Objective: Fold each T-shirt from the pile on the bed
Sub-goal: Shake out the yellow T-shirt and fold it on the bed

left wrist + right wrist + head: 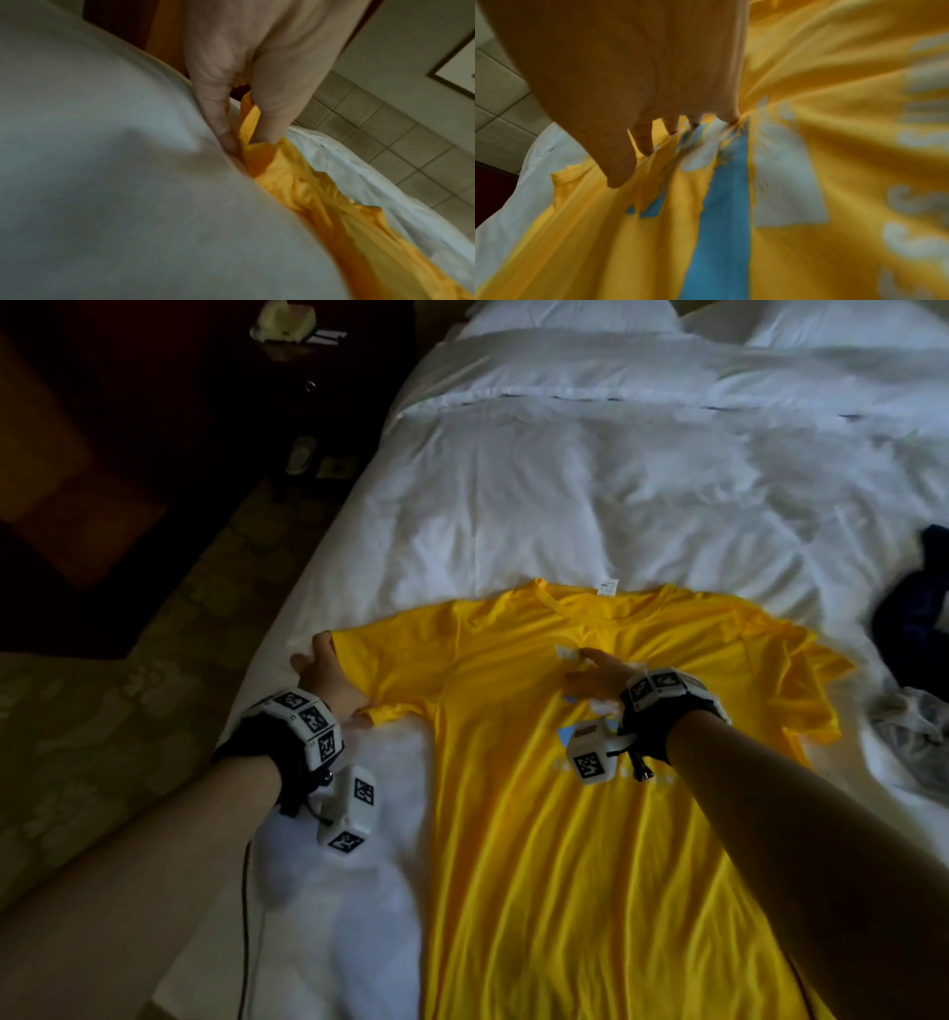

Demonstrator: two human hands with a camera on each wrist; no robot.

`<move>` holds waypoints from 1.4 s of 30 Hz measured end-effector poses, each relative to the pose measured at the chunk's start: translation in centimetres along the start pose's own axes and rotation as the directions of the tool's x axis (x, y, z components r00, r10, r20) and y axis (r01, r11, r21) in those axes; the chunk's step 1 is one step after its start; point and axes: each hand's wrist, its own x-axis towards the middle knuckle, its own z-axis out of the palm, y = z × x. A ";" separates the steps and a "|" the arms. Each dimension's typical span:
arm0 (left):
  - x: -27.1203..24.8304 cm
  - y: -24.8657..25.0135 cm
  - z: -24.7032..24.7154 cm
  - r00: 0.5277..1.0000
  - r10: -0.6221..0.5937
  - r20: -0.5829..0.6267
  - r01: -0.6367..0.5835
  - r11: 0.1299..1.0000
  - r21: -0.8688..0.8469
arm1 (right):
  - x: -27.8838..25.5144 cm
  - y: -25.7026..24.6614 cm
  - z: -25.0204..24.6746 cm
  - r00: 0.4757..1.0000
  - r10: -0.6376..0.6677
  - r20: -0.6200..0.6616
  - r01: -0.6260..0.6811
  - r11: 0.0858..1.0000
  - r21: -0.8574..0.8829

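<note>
Left forearm: bare, reaching in from the lower left over the bed's edge, a black strap with white marker blocks at the wrist.
Right forearm: bare, crossing in from the lower right above the shirt, with the same strap and blocks.
Yellow T-shirt: lies front up, spread flat on the white duvet, hem toward the person, collar and its small white label pointing away; both sleeves are spread out to the sides.
Chest print: blue and white shapes with pale lettering, partly covered by the right wrist.
Left hand: at the end of the shirt's left sleeve; in the left wrist view the thumb and a finger pinch the sleeve's hem, which bunches up between them just above the duvet.
Right hand: palm down on the middle of the chest, fingers stretched out and slightly spread, their tips pressing the print so that the cloth puckers around them.
Dark clothes: a heap of dark blue and grey garments on the duvet at the right edge, apart from the yellow shirt.
Pillows: white, at the far head of the bed.
Nightstand: dark, left of the bed, with a pale telephone on top.
</note>
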 end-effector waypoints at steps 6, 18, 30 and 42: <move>-0.5 2.0 -1.2 0.994 -0.065 -0.082 0.073 0.993 0.089 | -3.4 1.8 -3.4 0.995 0.082 -0.051 -0.060 0.938 0.341; -5.6 13.3 9.3 0.967 0.231 0.110 -0.232 0.973 0.001 | -9.8 14.3 -9.8 0.777 0.468 -0.421 -0.203 0.820 0.536; -4.8 15.2 23.2 0.904 0.167 0.393 -0.234 0.964 0.129 | -6.4 23.0 -11.0 0.817 0.557 -0.149 -0.190 0.503 0.843; -6.2 15.0 23.9 0.927 0.153 0.341 -0.250 0.933 0.260 | -4.5 20.3 -13.9 0.876 0.470 -0.111 -0.147 0.477 0.867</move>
